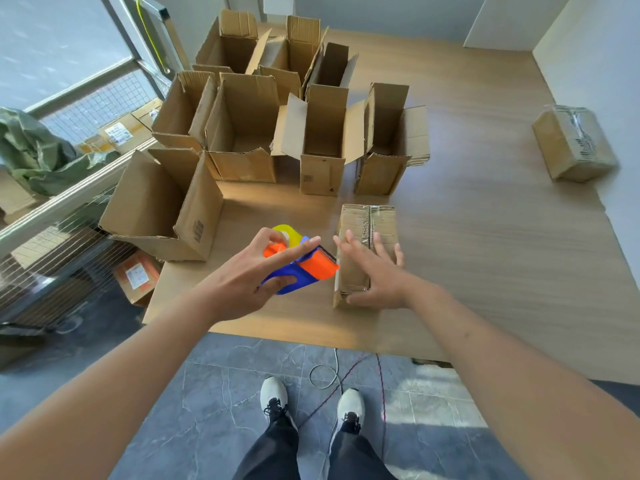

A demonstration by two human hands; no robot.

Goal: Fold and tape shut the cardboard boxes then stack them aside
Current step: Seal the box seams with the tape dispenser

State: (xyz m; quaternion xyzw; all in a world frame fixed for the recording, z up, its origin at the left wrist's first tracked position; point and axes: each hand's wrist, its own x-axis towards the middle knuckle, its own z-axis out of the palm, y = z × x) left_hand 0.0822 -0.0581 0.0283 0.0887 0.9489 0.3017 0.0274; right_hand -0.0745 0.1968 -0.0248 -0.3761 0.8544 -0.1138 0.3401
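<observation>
From the head view, a closed cardboard box (367,251) is lying near the table's (485,237) front edge, its flaps folded and seam taped. The right hand (375,271) is resting on it with fingers spread flat. The left hand (254,275) is gripping an orange-and-blue tape dispenser (304,268) just beside it. An open box (323,147) behind is showing a handwritten "6".

Open cardboard boxes (242,133): eight on the surface, flaps up
Taped-shut boxes (367,251): two, one near the hands, one (575,143) far right
Tape dispensers (301,263): one
Hands: two, left (249,271) and right (374,268)
White shoes (274,393): two
</observation>
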